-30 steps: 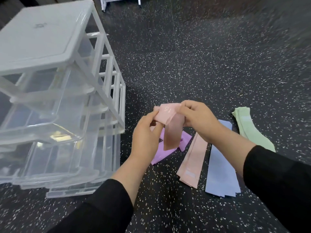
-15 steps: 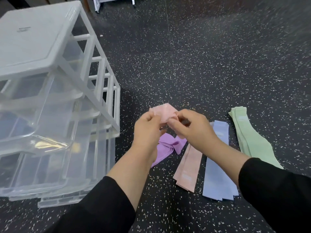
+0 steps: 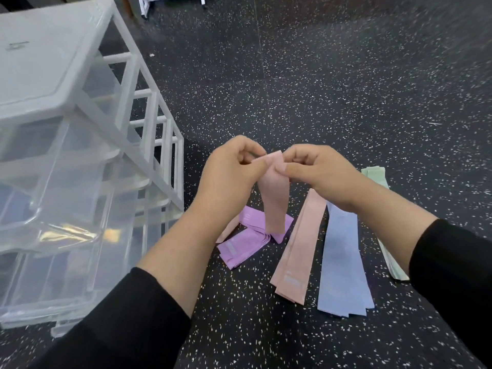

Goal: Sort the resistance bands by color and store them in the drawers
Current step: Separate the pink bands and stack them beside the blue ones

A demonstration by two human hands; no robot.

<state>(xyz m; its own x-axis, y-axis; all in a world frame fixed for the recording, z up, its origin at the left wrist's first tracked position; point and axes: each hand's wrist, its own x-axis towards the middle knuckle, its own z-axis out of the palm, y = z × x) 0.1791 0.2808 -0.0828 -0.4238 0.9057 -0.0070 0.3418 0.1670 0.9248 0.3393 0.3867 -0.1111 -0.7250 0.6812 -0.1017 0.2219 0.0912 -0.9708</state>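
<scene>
Hands, left (image 3: 229, 177) and right (image 3: 319, 174), pinch a pink resistance band (image 3: 274, 198); purple (image 3: 247, 241), pink (image 3: 298, 251), blue (image 3: 343, 265), green (image 3: 375, 174) piles await the drawers (image 3: 61, 182).

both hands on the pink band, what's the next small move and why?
Probably lay it down on the flat pile of peach-pink bands just below. The left hand and right hand both pinch the top of the hanging pink resistance band; its colour looks like that pile's, and its tail dangles over the folded purple bands.
</scene>
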